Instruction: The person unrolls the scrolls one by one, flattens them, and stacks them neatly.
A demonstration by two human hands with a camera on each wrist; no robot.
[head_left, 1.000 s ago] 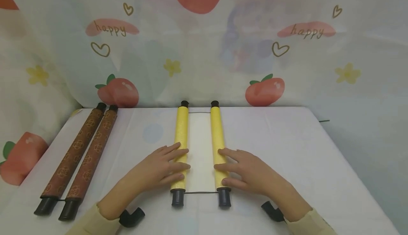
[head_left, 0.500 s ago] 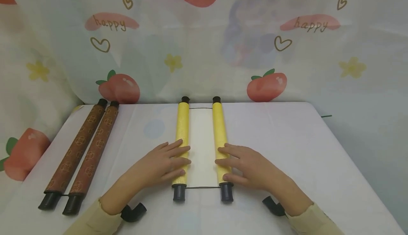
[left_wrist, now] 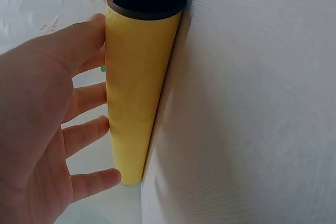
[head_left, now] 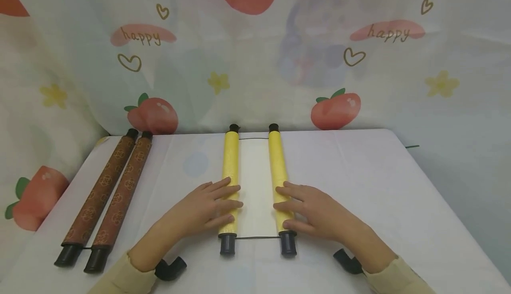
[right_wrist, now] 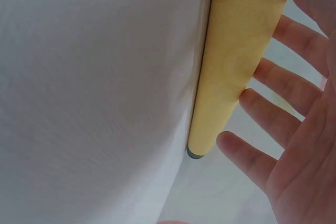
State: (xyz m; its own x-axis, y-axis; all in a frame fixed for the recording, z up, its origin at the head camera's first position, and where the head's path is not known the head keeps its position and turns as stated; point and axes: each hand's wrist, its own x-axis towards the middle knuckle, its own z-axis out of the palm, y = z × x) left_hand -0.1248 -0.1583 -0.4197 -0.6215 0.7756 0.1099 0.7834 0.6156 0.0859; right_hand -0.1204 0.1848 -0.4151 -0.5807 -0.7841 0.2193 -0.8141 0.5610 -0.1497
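Head view: the yellow scroll (head_left: pixel 257 170) lay partly unrolled mid-tabletop (head_left: pixel 367 170). As seen from my position, the left hand (head_left: pixel 201 209) rested over the left roller (head_left: pixel 230 161), the right hand (head_left: pixel 315 209) over the right roller (head_left: pixel 278 161); fingers were spread, gripping nothing. Uneven pressure could have skewed the rollers and creased the paper (head_left: pixel 257 214). The far caps reached the tabletop's far edge; a forward push risked striking the backdrop (head_left: pixel 255 68). Free room was widest rightward; leftward, the brown scroll (head_left: pixel 119 205) limited travel.

Left wrist view: fingertips met the roller's side without curling round it. Pressure could not be judged; a push at one end only might have swung the roller.

Right wrist view: fingers stood similarly spread along the roller. Such loose contact could have allowed slipping.
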